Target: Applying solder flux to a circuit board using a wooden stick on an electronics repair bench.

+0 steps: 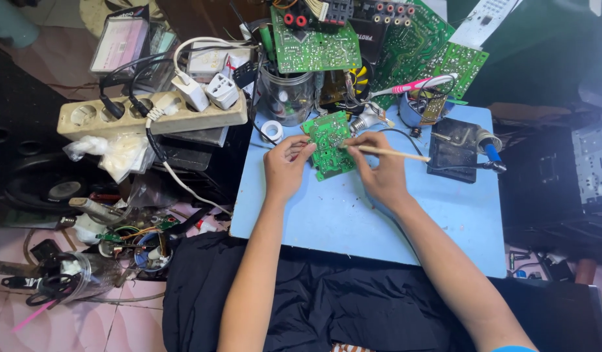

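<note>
My left hand [285,168] grips the left edge of a small green circuit board [330,145], holding it tilted above a light blue table top [353,221]. My right hand [379,171] pinches a thin wooden-handled brush [395,154], whose tip rests on the board's right side. The handle points right, toward a soldering iron. Both forearms reach in from the bottom of the view over a black cloth [327,300].
A soldering iron with a blue grip [489,151] lies on a dark stand [452,156] at the right. Larger green boards [314,45] are piled at the back beside a glass jar [288,94]. A beige power strip [151,114] with plugs sits at the left, above loose wires and tools.
</note>
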